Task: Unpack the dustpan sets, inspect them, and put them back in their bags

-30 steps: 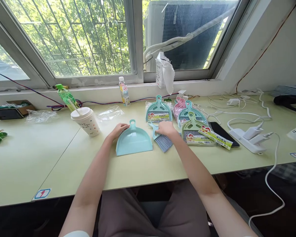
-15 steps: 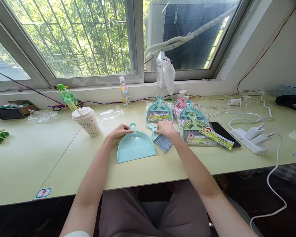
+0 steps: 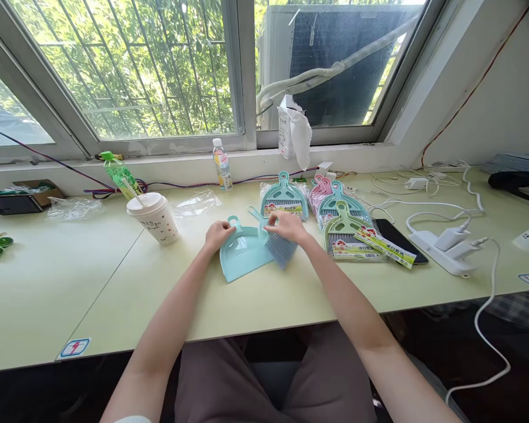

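My left hand [image 3: 219,235] is closed on the upper left edge of a light blue dustpan [image 3: 242,255], just beside its looped handle. The dustpan rests on the table, turned at an angle. Between the fingers of my right hand [image 3: 286,225] is a small light blue hand brush [image 3: 282,249] with grey bristles. The brush is slightly blurred and overlaps the dustpan's right side, hiding part of it. Behind it lies a wrapped blue dustpan set [image 3: 284,197].
To the right are more wrapped sets, a green one [image 3: 348,235] in front, a loose label strip [image 3: 385,248], a black phone [image 3: 401,241] and a white power strip [image 3: 443,252]. A lidded paper cup [image 3: 154,218] stands left, a small bottle [image 3: 223,164] by the window.
The brush has moved left, from beside the dustpan to over its right side. My left hand has shifted slightly right, and the dustpan has turned.
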### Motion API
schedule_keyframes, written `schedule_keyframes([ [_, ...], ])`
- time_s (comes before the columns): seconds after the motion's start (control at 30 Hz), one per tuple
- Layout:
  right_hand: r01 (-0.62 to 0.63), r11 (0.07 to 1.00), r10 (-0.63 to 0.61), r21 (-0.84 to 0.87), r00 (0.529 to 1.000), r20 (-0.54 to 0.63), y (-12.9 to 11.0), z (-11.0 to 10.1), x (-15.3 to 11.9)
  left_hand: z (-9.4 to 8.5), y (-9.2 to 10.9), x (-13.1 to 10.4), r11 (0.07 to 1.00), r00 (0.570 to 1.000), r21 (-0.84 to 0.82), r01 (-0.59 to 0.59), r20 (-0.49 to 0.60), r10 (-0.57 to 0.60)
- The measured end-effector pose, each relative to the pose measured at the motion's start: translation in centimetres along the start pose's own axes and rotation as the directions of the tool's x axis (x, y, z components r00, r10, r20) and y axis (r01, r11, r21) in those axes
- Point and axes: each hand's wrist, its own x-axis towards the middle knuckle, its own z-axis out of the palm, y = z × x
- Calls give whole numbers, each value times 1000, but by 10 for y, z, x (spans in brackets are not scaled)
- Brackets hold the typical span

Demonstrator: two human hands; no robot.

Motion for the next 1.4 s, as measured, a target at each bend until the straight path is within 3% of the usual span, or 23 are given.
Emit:
schedule_keyframes([
  [0.13, 112, 986, -106, -121, 993, 49, -18, 17, -6, 25, 14, -10, 997, 989, -62, 50, -133, -58],
  [0.23, 122, 981, -113, -148, 991, 68, -21, 20, -7, 36, 22, -15, 986, 989, -161, -32, -146, 8],
  [0.3, 102, 980, -94, -168, 994, 56, -17, 19, -6, 36, 26, -18, 949, 995, -304, -84, 26, 97],
  [0.37, 102, 981, -92, -164, 993, 67, -13, 18, -3, 28, 30, -19, 898, 942, -433, -79, 261, 209],
  [0.43, 113, 984, -101, -140, 991, 90, -8, 18, -2, 17, 31, -19, 873, 884, -474, -113, 354, 306],
  [0.5, 116, 986, -104, -122, 990, 95, -6, 18, -1, 6, 28, -16, 880, 884, -401, -255, 272, 381],
  [0.6, 115, 986, -104, -120, 990, 96, -5, 19, 0, -6, 15, -8, 874, 863, -84, -479, 135, 486],
  [0.7, 124, 986, -113, -110, 988, 103, -5, 19, 1, -7, 3, -2, 780, 813, 230, -582, 136, 567],
  [0.8, 129, 988, -120, -80, 987, 110, -4, 18, 1, 0, -1, -2, 642, 750, 429, -635, 142, 646],
  [0.9, 124, 992, -117, -33, 978, 173, -4, 18, 1, 6, 4, -8, 520, 686, 536, -665, 163, 709],
  [1.07, 138, 988, -126, -65, 978, 169, -8, 20, -2, 8, 11, -13, 422, 608, 490, -763, 320, 726],
  [1.2, 147, 986, -134, -79, 979, 153, -10, 22, -3, 13, 11, -13, 471, 627, 427, -772, 385, 677],
  [1.4, 144, 989, -137, -40, 979, 153, -8, 26, -1, 22, 6, -11, 609, 692, 329, -722, 346, 634],
])
